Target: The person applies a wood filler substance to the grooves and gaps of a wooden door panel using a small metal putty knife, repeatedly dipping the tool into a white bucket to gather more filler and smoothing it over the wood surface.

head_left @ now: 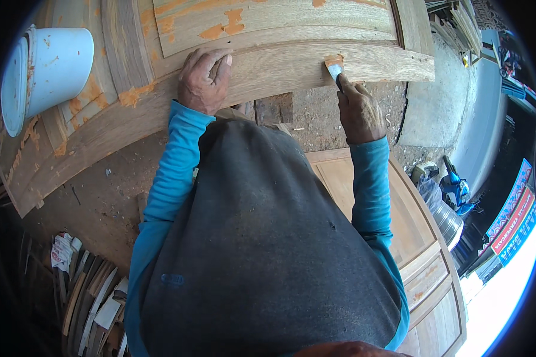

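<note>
A large pale wooden panelled door lies across the top of the view, marked with patches of orange filler. My right hand is closed around the dark handle of a putty knife. Orange filler covers the tip of its metal blade, which meets the door's near rail toward the right end. On the same rail, farther left, rests my left hand with its fingers curled in. What those fingers hold, if anything, is hidden.
A white bucket lies tipped on its side at the door's left. Another wooden door is low at my right. Curved wood offcuts are stacked at lower left. A metal basin and a blue tool sit beyond the right door.
</note>
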`<control>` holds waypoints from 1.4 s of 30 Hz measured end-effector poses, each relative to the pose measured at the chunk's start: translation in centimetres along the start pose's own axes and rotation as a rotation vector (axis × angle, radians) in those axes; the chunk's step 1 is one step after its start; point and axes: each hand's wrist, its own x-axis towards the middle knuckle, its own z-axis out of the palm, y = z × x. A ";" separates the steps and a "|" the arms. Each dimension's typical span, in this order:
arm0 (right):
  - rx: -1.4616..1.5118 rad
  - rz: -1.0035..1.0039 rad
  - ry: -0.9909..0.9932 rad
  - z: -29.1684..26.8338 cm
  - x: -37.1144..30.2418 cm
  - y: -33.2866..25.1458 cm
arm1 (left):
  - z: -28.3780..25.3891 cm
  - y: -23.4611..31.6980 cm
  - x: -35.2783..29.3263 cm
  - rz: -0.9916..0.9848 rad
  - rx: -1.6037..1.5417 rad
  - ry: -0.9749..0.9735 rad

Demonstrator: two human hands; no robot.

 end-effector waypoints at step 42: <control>0.064 -0.035 -0.145 -2.4 -0.1 1.3 | -0.2 0.2 -0.1 -0.008 0.012 -0.038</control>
